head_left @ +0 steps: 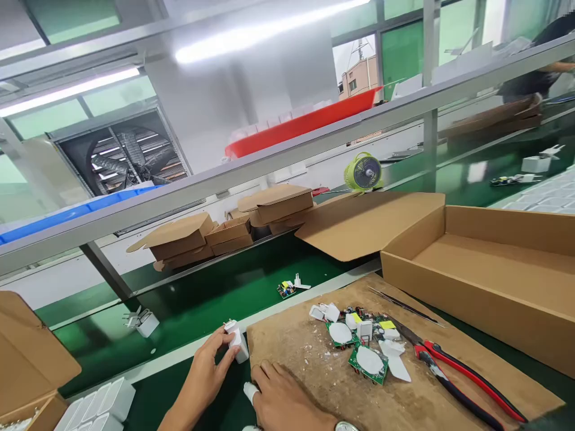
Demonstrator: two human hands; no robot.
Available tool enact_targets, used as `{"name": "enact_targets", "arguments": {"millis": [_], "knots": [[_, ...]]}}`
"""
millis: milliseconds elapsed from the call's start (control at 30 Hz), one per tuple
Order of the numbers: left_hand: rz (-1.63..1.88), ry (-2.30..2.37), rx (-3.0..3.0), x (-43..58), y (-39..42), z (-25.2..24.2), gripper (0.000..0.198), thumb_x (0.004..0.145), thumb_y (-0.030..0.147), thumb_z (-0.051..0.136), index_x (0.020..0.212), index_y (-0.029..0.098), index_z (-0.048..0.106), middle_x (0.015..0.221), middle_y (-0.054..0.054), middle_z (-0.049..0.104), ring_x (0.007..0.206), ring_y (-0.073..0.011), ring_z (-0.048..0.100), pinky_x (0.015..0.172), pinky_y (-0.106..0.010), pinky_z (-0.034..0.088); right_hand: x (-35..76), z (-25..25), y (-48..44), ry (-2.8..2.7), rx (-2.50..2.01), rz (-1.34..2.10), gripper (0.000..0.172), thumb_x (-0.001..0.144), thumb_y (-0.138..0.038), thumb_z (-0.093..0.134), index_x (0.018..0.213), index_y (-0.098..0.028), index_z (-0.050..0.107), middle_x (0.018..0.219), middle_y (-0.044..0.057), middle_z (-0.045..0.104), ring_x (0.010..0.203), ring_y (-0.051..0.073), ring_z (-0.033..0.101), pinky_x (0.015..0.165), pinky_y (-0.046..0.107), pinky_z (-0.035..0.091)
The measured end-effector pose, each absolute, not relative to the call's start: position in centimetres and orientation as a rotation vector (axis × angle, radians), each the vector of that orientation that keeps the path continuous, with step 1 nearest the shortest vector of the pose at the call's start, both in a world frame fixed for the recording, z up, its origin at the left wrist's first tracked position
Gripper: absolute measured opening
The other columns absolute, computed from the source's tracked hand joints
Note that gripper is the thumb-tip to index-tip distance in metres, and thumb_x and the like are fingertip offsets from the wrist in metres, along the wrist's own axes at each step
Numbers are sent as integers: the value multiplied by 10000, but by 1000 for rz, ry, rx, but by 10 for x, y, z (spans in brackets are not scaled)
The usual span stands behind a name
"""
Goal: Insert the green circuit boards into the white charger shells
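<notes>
My left hand (202, 371) pinches a small white plug-adapter case (238, 344) between thumb and fingers, at the left edge of a worn brown work board (287, 335). My right hand (285, 398) lies on the board's near left corner, holding nothing, its fingers loosely bent and apart; a white cover wraps its thumb. Several green circuit boards (372, 363) with white pads and small white plastic parts (331, 312) are heaped on the board. Right of them lie red-and-black pliers (449, 365) and dark tweezers (406, 306).
A cardboard box (476, 287) stands at right; white cases (101, 401) sit lower left. Across the green conveyor (242, 281) lie a circuit board (286, 290) and another adapter (146, 323). Behind are cardboard boxes (278, 206), a green fan (365, 172) and a metal rail (287, 149).
</notes>
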State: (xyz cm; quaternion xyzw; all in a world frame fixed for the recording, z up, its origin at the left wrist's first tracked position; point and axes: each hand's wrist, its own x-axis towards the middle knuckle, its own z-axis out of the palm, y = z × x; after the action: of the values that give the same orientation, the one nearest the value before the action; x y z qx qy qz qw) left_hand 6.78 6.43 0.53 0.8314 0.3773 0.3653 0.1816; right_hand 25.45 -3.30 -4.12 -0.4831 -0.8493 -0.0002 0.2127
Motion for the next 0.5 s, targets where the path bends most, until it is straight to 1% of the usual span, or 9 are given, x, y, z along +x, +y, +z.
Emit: {"name": "enact_targets", "arguments": {"millis": [67, 167, 267, 333, 367, 433, 467, 500], "knots": [[1063, 1064, 2327, 71, 63, -4, 436, 1022, 591, 617, 1126, 218, 819, 1380, -167, 774, 1253, -352, 764, 1000, -467, 672, 255, -41, -30, -2402, -1346, -32, 336, 818, -483, 838, 904, -160, 810, 1122, 165, 729, 1075, 362, 646, 957, 468, 580], [1082, 1050, 2346, 63, 50, -15, 383, 1041, 493, 626, 1319, 266, 761, 1532, -146, 677, 1382, -342, 677, 999, -435, 674, 257, -38, -30, -2462, -1361, -25, 343, 811, -479, 855, 928, -157, 832, 1148, 169, 741, 1087, 361, 657, 972, 461, 582], [980, 1104, 2550, 38, 34, -14, 476, 1040, 331, 645, 1515, 315, 616, 1614, -131, 600, 1463, -314, 605, 1096, -455, 617, 258, -39, -34, -2417, -1412, 16, 367, 830, -475, 838, 1006, -154, 835, 1223, 183, 734, 1161, 382, 641, 1037, 477, 551], [908, 1231, 2694, 8, 30, -6, 527, 1036, 289, 633, 1557, 320, 562, 1618, -123, 597, 1468, -300, 603, 1139, -471, 584, 259, -42, -37, -2338, -1417, 28, 365, 855, -454, 809, 1069, -159, 824, 1280, 185, 719, 1214, 390, 618, 1092, 491, 513], [892, 1319, 2749, -12, 30, 0, 528, 1037, 299, 623, 1560, 314, 553, 1614, -123, 601, 1455, -299, 617, 1137, -481, 586, 259, -44, -38, -2305, -1400, 29, 351, 866, -441, 793, 1085, -168, 817, 1292, 179, 714, 1224, 387, 610, 1108, 493, 498], [900, 1513, 2843, -60, 30, 13, 475, 1031, 374, 615, 1499, 287, 608, 1560, -131, 651, 1393, -325, 672, 1086, -514, 625, 260, -46, -40, -2272, -1360, 14, 296, 886, -409, 759, 1079, -190, 807, 1284, 162, 712, 1216, 378, 604, 1114, 493, 485], [912, 1609, 2890, -87, 30, 18, 433, 1020, 429, 622, 1418, 266, 672, 1503, -141, 695, 1354, -351, 699, 1062, -543, 635, 260, -45, -41, -2272, -1351, 0, 271, 894, -393, 746, 1066, -192, 805, 1271, 159, 713, 1205, 376, 604, 1110, 494, 485], [931, 1708, 2937, -114, 30, 21, 370, 990, 495, 647, 1255, 263, 761, 1411, -141, 753, 1312, -384, 721, 1036, -571, 644, 260, -44, -42, -2281, -1351, -12, 253, 899, -382, 738, 1049, -190, 804, 1252, 160, 714, 1191, 375, 606, 1102, 495, 488]]}}
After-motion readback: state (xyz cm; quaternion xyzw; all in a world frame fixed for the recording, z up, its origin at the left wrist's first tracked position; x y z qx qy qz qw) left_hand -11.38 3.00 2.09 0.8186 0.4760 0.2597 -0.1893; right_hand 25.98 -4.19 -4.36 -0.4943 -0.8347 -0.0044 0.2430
